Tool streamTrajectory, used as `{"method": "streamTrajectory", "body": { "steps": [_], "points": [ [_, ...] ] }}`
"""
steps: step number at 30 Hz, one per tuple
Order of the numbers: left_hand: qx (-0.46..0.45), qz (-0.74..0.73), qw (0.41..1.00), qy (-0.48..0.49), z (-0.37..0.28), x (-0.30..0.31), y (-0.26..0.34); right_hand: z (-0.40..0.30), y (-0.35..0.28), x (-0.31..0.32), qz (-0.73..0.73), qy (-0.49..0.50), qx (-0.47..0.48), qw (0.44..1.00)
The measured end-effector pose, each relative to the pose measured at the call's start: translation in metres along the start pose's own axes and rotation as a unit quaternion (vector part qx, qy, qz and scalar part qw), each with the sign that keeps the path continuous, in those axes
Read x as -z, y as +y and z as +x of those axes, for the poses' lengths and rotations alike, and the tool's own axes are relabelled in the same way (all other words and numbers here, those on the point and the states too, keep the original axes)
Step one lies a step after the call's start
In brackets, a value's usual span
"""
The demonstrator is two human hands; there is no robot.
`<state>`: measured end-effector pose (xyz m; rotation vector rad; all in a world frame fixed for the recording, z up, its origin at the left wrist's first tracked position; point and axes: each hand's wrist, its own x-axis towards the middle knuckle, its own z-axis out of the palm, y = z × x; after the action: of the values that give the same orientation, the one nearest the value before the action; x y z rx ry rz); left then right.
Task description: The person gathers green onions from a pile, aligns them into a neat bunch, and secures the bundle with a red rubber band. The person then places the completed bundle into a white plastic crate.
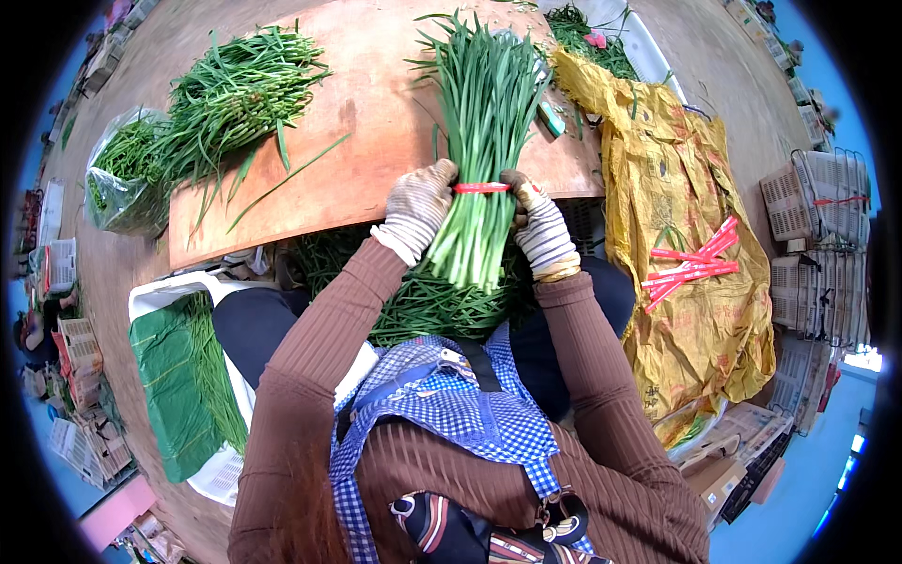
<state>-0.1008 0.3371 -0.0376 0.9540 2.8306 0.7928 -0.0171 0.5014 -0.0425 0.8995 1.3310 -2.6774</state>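
Both hands wear striped, soiled work gloves and hold one bundle of garlic chives (486, 106) between them. A red printed band (481, 187) wraps the bundle at its lower part, with pale cut stems below it and green leaves fanning out above. My left hand (421, 201) grips the bundle's left side beside the band. On its right side, my right hand (539, 224) has its fingers at the band's right end; some fingers are hidden behind the stems. Under the bundle, loose green leaves (444, 310) fill the space between the knees.
A heap of chives (243, 95) lies on the wooden board (373, 155), beside a filled plastic bag (130, 176). Several red bands (690, 264) rest on a yellow woven sack (705, 345) at the right. A green-and-white object (551, 120) sits near the board's right edge. White crate (169, 285) at left.
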Motion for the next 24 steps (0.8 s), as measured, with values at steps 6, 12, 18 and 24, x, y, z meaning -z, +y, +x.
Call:
{"method": "streamTrajectory", "body": {
  "steps": [6, 12, 18, 24],
  "points": [
    [0.183, -0.393, 0.897, -0.087, 0.016, 0.015, -0.011, 0.007, 0.009, 0.003, -0.017, -0.045, 0.036, 0.998],
    [0.195, -0.009, 0.974, -0.116, 0.008, 0.006, 0.053, 0.0, 0.014, 0.002, -0.055, -0.082, 0.09, 0.991],
    [0.231, 0.004, 0.962, -0.143, 0.005, 0.011, 0.057, -0.008, 0.027, -0.003, 0.006, -0.035, 0.033, 0.999],
    [0.192, -0.198, 0.959, -0.064, -0.022, 0.001, 0.046, -0.036, 0.011, -0.005, 0.114, -0.002, -0.085, 0.99]
  ]
}}
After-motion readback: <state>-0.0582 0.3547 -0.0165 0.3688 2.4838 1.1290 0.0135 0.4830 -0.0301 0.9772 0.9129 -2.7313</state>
